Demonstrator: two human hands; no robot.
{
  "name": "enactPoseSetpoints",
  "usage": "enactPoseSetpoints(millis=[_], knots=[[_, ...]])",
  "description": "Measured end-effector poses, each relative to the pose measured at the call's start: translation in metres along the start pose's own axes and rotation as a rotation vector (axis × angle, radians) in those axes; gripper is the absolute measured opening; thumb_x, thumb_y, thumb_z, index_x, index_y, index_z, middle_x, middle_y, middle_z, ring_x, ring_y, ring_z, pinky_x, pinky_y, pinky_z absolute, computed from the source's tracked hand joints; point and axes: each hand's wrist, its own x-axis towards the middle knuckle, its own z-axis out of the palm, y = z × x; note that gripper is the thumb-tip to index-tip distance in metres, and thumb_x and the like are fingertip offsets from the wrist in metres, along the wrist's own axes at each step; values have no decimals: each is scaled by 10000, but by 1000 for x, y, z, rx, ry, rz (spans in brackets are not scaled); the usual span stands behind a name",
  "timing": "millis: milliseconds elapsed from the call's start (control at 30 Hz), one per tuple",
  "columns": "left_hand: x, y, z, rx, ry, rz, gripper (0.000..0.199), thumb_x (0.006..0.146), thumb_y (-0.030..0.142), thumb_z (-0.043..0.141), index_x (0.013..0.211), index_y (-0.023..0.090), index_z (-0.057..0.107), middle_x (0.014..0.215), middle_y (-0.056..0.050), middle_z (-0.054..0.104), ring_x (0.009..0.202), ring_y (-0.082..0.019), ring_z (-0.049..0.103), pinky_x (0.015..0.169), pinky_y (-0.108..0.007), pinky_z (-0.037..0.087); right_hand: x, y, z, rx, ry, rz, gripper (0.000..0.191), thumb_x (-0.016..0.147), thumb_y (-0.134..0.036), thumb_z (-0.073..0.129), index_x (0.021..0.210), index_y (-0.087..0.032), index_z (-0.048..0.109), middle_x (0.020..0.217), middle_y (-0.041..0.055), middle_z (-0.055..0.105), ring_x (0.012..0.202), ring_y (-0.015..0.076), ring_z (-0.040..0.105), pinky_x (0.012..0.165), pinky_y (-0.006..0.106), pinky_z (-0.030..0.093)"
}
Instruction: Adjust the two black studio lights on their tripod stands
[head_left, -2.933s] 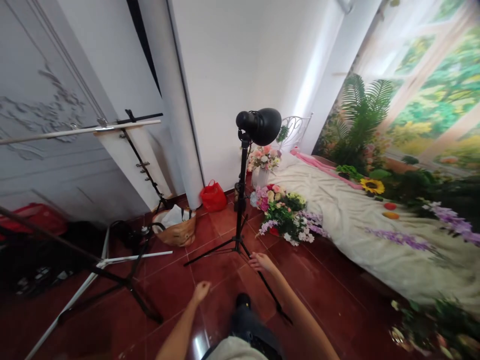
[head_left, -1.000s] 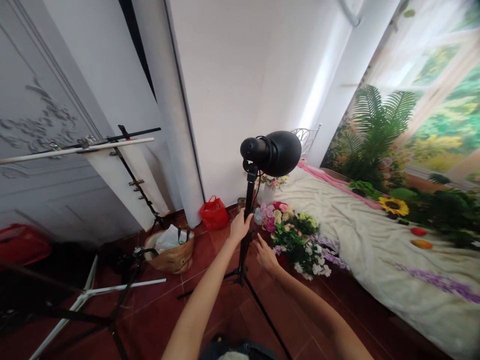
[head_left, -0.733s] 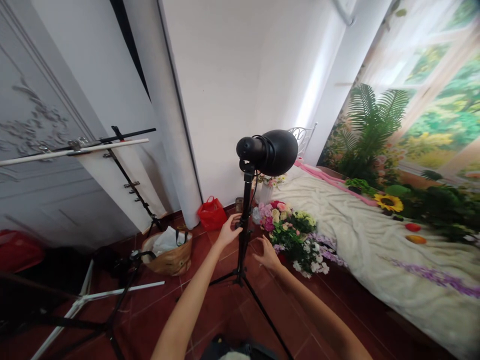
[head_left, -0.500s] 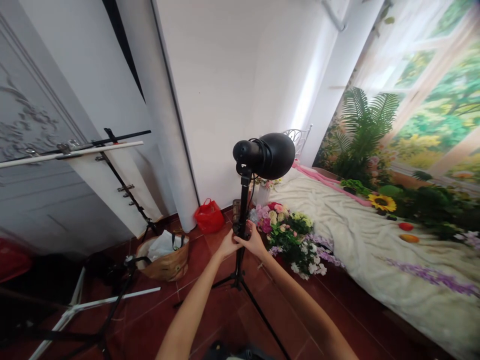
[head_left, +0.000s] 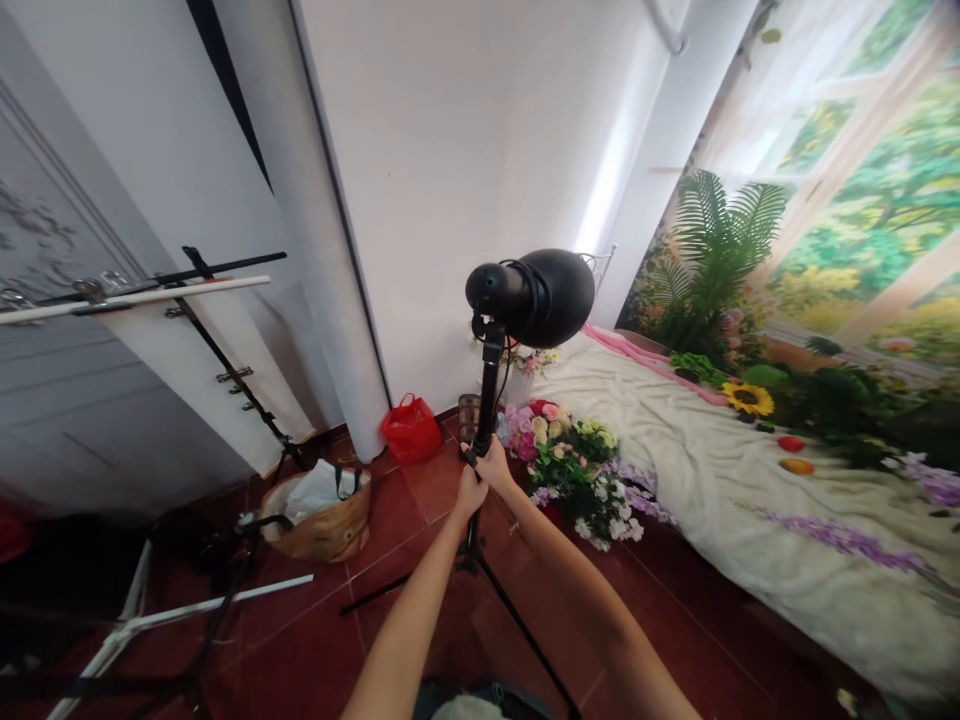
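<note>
A black light stand (head_left: 490,385) rises in front of me, tilted slightly, its legs spread over the floor. On its top sits a black studio lamp (head_left: 553,298) with a wide reflector facing right and a cable looped round it. My left hand (head_left: 471,494) is wrapped round the stand's pole. Just above it, my right hand (head_left: 493,466) grips the same pole near a black clamp collar. The fingers of both hands are partly hidden behind the pole and each other.
Artificial flowers (head_left: 574,455) stand right of the stand, beside a bed with a cream cover (head_left: 660,430). A red bag (head_left: 411,430) and a wicker basket (head_left: 322,525) are at the left. White stand legs (head_left: 217,603) and a clamped backdrop frame (head_left: 240,385) stand further left.
My left hand has moved down the pole, below my right hand. The lamp appears slightly higher and a little larger. The view has shifted slightly to the right.
</note>
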Motion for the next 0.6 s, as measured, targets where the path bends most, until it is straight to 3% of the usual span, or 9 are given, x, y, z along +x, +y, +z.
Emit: enactPoseSetpoints(millis=[167,300,433,600], knots=[[-1,2,-4,88,14,-33,292,735,209,601,1022,171,568,1018,-94,653,1010,-208,598,946,-371,434,27,-42,-8,2,-18,-79,297,682,-364,644,857,-185,484,748,-1,575,661,131,526,630,259,463],[-3,6,-5,158,-34,-8,153,780,235,567,923,184,560,903,-51,639,874,-170,606,863,-334,458,57,-97,-18,1,-39,-166,340,669,-359,657,908,-176,497,755,-4,560,682,129,514,638,254,449],[-3,6,-5,173,-25,12,158,779,237,566,928,188,552,898,-41,626,848,-157,597,833,-314,458,81,-149,-26,22,-33,-269,359,647,-367,679,880,-178,482,752,-10,531,682,126,494,657,264,438],[1,6,-4,119,2,-59,177,730,256,618,884,177,583,853,-35,643,804,-155,607,795,-299,469,84,-172,-29,33,-40,-290,374,629,-377,695,852,-187,462,748,-14,518,671,123,481,655,269,429]])
